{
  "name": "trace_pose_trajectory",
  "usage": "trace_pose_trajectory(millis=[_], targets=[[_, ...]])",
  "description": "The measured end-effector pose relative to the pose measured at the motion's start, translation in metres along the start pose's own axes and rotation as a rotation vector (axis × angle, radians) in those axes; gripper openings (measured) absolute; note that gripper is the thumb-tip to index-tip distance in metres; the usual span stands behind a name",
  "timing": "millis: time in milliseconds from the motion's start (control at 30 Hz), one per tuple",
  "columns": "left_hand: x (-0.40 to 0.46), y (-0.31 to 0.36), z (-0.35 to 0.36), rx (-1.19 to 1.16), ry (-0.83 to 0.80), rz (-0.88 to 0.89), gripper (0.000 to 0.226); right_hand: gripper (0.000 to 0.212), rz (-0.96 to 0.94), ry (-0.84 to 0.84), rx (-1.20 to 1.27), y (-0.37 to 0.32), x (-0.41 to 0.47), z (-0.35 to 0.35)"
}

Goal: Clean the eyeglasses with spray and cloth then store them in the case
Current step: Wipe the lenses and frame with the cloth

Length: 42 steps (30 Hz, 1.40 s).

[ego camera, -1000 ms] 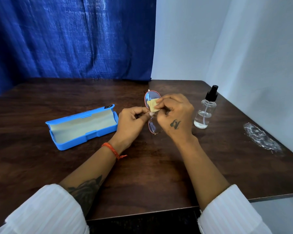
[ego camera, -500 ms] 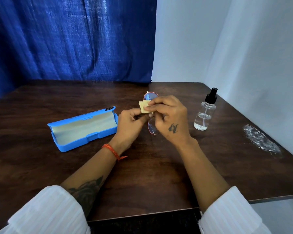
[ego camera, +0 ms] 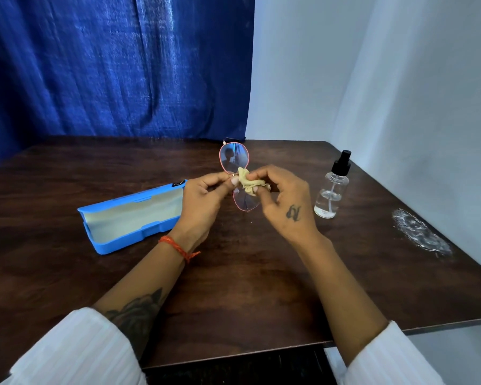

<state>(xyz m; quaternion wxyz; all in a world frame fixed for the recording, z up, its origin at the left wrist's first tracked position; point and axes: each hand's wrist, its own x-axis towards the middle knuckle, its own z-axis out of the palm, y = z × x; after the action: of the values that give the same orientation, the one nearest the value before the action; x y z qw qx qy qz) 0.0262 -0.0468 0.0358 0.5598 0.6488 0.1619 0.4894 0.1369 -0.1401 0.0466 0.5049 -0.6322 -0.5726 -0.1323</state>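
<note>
Your right hand (ego camera: 283, 198) has slid the bunched cloth (ego camera: 249, 182) from the upper lens to the eyeglasses (ego camera: 238, 173) bridge, pinched by your left hand (ego camera: 206, 201); lower lens next.

left hand (ego camera: 203, 200) pinching, fingers curled; right hand (ego camera: 282, 200) pinching, wrist raised

My left hand (ego camera: 203, 201) & right hand (ego camera: 285, 201) hang over the middle of the dark brown wood table (ego camera: 247, 287). Bare wood lies btwn me & them. On the left, the open blue plastic glasses case (ego camera: 131, 218) sits just beside my left hand. On the right, the clear spray bottle w/ black cap (ego camera: 332, 187) stands near my right hand. Past it is a wet shiny patch (ego camera: 419, 233), then the white wall (ego camera: 428, 107).
</note>
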Motion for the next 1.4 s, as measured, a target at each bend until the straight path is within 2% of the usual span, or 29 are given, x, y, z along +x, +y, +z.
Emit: trace_pose_trajectory(millis=[100, 267, 400, 500, 567, 633, 700, 800, 867, 933, 967, 1067, 1233, 1400], targets=[[0.000, -0.001, 0.002, -0.030, 0.034, -0.004, 0.011, 0.021, 0.173, 0.064, 0.014, -0.001, -0.005, -0.001], [0.001, -0.003, 0.004, -0.112, 0.104, -0.040, 0.010, 0.027, 0.542, 0.176, 0.249, -0.010, -0.023, 0.008], [0.001, -0.003, 0.002, -0.168, 0.116, -0.092, 0.009, 0.020, 0.896, 0.143, 0.769, -0.025, -0.026, 0.011], [0.000, -0.002, 0.002, -0.132, 0.110, -0.083, 0.008, 0.017, 1.009, 0.132, 0.972, -0.025, -0.023, 0.001], [0.000, 0.000, 0.004, -0.066, 0.089, -0.050, 0.008, 0.023, 0.932, 0.209, 0.847, -0.019, -0.018, -0.006], [-0.002, 0.000, 0.005, 0.009, 0.043, -0.011, 0.008, 0.030, 0.670, 0.258, 0.504, -0.016, -0.008, -0.013], [-0.002, -0.001, 0.005, 0.072, 0.007, 0.021, 0.008, 0.032, 0.328, 0.247, 0.192, -0.021, 0.009, -0.020], [-0.002, -0.005, 0.003, 0.125, -0.040, 0.061, 0.010, 0.035, -0.118, 0.101, -0.166, -0.038, 0.039, -0.025], [-0.002, -0.006, 0.002, 0.138, -0.049, 0.070, 0.011, 0.036, -0.251, -0.055, -0.349, -0.042, 0.054, -0.023], [-0.002, -0.004, 0.001, 0.122, -0.048, 0.064, 0.011, 0.034, -0.210, -0.144, -0.364, -0.040, 0.058, -0.020], [-0.002, -0.003, 0.001, 0.111, -0.042, 0.060, 0.012, 0.034, -0.147, -0.128, -0.307, -0.038, 0.057, -0.019], [-0.002, -0.001, 0.001, 0.080, -0.021, 0.045, 0.013, 0.029, 0.087, -0.012, -0.057, -0.030, 0.046, -0.019], [-0.003, 0.002, 0.003, 0.015, -0.019, 0.011, 0.014, 0.026, 0.454, 0.023, 0.362, -0.024, 0.020, -0.012], [-0.005, 0.003, 0.004, -0.019, -0.043, -0.039, 0.010, 0.031, 0.559, 0.043, 0.550, -0.024, 0.013, -0.016]])
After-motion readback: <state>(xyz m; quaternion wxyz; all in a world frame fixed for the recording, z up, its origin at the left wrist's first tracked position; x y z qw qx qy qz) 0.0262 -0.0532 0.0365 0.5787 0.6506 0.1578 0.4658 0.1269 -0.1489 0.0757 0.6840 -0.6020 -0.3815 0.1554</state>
